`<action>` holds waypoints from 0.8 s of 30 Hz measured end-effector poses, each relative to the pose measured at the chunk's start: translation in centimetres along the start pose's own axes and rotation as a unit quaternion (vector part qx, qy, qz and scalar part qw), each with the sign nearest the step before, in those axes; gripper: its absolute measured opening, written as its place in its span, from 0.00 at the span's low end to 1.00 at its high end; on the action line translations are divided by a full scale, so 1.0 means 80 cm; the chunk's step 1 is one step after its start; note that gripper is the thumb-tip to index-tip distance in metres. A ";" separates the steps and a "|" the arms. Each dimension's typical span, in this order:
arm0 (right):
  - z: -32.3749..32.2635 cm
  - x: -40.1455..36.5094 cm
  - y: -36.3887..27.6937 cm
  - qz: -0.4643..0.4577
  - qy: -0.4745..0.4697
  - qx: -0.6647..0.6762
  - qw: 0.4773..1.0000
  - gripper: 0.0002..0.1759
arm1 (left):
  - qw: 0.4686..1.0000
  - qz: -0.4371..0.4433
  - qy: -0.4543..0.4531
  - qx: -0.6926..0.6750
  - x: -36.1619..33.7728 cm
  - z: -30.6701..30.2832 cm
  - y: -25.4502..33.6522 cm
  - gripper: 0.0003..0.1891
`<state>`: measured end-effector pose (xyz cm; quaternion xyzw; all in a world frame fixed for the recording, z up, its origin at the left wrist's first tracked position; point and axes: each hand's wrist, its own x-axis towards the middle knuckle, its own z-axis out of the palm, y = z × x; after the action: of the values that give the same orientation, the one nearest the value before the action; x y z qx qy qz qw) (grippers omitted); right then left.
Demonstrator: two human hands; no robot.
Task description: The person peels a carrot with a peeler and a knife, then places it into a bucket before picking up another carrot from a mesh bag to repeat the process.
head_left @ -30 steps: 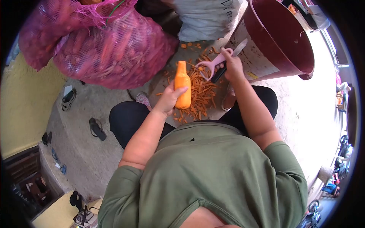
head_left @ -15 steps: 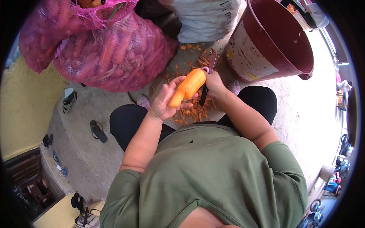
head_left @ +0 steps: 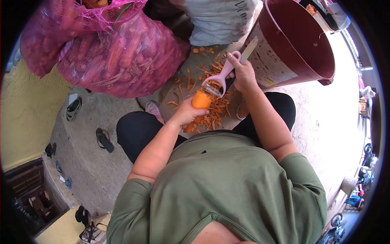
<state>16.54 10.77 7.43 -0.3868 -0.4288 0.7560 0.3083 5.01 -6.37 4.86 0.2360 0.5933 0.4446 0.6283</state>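
Note:
My left hand (head_left: 189,113) is wrapped around a thick orange carrot (head_left: 201,100) above the floor between my knees. Its lower end shows beneath my fingers. My right hand (head_left: 243,74) grips a pink peeler (head_left: 222,77), whose metal blade lies at the carrot's upper end. A knife (head_left: 249,49) is held in the same hand, its blade pointing up and away and its black handle partly hidden by my fingers. Carrot peelings (head_left: 219,112) are scattered on the floor beneath both hands.
Pink mesh sacks (head_left: 118,57) full of carrots stand ahead on the left. A white sack (head_left: 219,22) is straight ahead, and a large dark red bucket (head_left: 276,49) stands at the right. A black flip-flop (head_left: 105,140) lies on the concrete to the left.
The peeler has swung out of my right hand's grasp toward the carrot and now meets its end. My left hand has turned the carrot and closed around it. The knife has tilted rightward.

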 end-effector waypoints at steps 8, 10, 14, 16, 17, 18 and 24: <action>-0.047 0.032 0.014 -0.031 0.010 -0.287 0.957 0.14 | 0.997 0.055 0.022 0.050 0.001 -0.015 -0.008 0.24; -0.023 0.009 0.015 0.032 -0.169 -0.505 0.846 0.14 | 0.993 0.048 0.068 0.080 0.006 -0.019 -0.012 0.25; 0.015 -0.049 0.016 0.137 -0.179 -0.406 0.886 0.11 | 0.988 0.082 0.115 0.056 0.012 -0.022 -0.010 0.24; 0.011 -0.059 0.028 0.225 -0.155 -0.261 0.926 0.10 | 0.990 0.080 0.109 0.039 0.008 -0.026 -0.009 0.22; 0.001 -0.062 0.034 0.246 -0.150 -0.208 0.935 0.10 | 0.991 0.080 0.105 0.031 0.007 -0.028 -0.008 0.21; -0.008 -0.065 0.042 0.267 -0.144 -0.156 0.940 0.10 | 0.991 0.080 0.104 0.020 0.006 -0.028 -0.008 0.20; -0.023 -0.097 0.054 0.319 -0.087 -0.033 0.943 0.11 | 0.993 0.057 0.102 0.000 0.007 -0.030 -0.012 0.23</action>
<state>21.50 3.46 5.46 -0.4459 -0.3328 0.8309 0.0002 2.90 -6.96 3.32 0.2224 0.6400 0.5012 0.5382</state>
